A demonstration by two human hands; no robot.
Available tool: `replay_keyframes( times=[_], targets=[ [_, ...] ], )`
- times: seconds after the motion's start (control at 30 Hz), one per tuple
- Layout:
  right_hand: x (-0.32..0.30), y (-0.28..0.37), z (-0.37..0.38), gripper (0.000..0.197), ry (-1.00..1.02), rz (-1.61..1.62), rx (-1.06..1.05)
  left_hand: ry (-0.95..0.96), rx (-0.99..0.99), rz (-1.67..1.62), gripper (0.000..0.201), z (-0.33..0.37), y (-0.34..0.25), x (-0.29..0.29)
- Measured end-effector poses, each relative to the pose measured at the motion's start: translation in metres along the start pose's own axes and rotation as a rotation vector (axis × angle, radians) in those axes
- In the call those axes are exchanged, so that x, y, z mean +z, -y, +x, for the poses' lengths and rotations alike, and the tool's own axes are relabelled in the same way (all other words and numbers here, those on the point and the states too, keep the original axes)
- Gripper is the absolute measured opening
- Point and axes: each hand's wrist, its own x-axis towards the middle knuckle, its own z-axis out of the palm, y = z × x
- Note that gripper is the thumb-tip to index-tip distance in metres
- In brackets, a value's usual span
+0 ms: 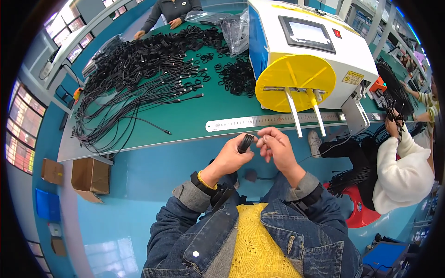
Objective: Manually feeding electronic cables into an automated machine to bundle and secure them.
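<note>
My left hand (230, 159) is closed around a small folded bundle of black cable (245, 143), held just off the table's front edge. Close to the bundle's right side is my right hand (278, 150). Its fingers are bent and apart, and I see nothing in them. Beyond both hands a long steel ruler (259, 121) lies along the table edge. Above it stands a white machine with a round yellow disc (295, 76), from which two metal rods (293, 111) stick out towards me.
Loose black cables (116, 104) and a heap of coiled cables (153, 51) cover the green table (185, 120) at left. Small black rings (236, 76) lie beside the machine. A person (171, 11) stands across the table; another in white (403, 162) sits right. A cardboard box (91, 176) is on the floor.
</note>
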Motion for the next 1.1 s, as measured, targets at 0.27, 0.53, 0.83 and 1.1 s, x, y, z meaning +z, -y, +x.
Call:
replay_keyframes(
  times=[0.27, 0.53, 0.83, 1.1],
  targets=[
    [0.029, 0.013, 0.002, 0.032, -0.066, -1.112, -0.658, -0.085, 0.263, 0.445, 0.024, 0.002, 0.008, 0.013],
    [0.022, -0.015, 0.024, 0.035, -0.022, -0.770, -0.227, 0.306, -0.282, -0.302, 0.029, 0.005, 0.040, -0.008],
    [-0.017, -0.017, 0.007, 0.037, 0.043, -0.455, 0.050, 0.429, -0.240, -1.333, 0.039, -0.001, 0.040, -0.039],
    [-0.037, -0.050, -0.020, 0.025, 0.060, -0.521, 0.207, 0.279, -0.141, -1.131, 0.036, -0.011, 0.058, -0.059]
  ],
)
